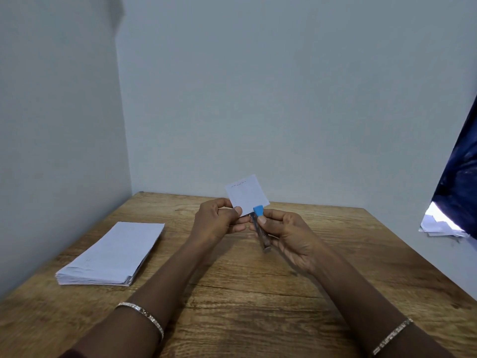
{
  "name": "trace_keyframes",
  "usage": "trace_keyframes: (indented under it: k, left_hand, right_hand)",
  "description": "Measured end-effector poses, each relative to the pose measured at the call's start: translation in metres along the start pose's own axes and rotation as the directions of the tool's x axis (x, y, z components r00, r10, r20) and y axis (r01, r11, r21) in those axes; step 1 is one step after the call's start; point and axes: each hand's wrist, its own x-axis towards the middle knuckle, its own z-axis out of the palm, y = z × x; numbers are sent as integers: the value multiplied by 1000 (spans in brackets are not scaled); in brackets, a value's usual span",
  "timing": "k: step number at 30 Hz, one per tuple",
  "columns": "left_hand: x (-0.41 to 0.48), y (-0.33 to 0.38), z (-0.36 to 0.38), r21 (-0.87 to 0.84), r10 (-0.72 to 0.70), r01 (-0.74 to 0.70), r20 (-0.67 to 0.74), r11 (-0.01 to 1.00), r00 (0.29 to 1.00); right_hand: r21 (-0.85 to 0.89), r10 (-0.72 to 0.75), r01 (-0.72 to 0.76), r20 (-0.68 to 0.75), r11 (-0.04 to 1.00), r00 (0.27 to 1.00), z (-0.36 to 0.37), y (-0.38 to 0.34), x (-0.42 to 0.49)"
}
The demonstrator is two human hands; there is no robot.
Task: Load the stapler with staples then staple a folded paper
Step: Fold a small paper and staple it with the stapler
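A small folded white paper (pixel 246 193) is held up above the wooden table (pixel 232 293), with a row of staples along its upper edge. My left hand (pixel 216 223) pinches its lower left corner between thumb and fingers. My right hand (pixel 289 236) grips a small stapler (pixel 259 226) with a blue tip and a metal body. The blue tip sits against the paper's lower right corner. The stapler's lower side is hidden by my fingers.
A stack of white paper sheets (pixel 113 254) lies on the table's left side. Walls close the table in at the left and back. At the right edge hang a dark blue cloth (pixel 462 177) and some loose papers (pixel 438 226).
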Motion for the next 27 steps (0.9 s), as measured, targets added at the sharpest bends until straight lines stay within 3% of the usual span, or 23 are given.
trace_keyframes:
  k: [8, 20, 27]
  left_hand:
    - [-2, 2, 1, 94, 55, -55, 9, 994, 998]
    - [-3, 0, 3, 97, 55, -59, 45, 994, 997]
    - [-5, 5, 5, 57, 29, -34, 76, 998, 997]
  right_hand:
    - [-6, -4, 4, -24, 1000, 1000, 1, 0, 0]
    - [-39, -8, 4, -106, 999, 994, 3, -2, -3]
    - [-148, -69, 35, -234, 988, 970, 9, -1, 0]
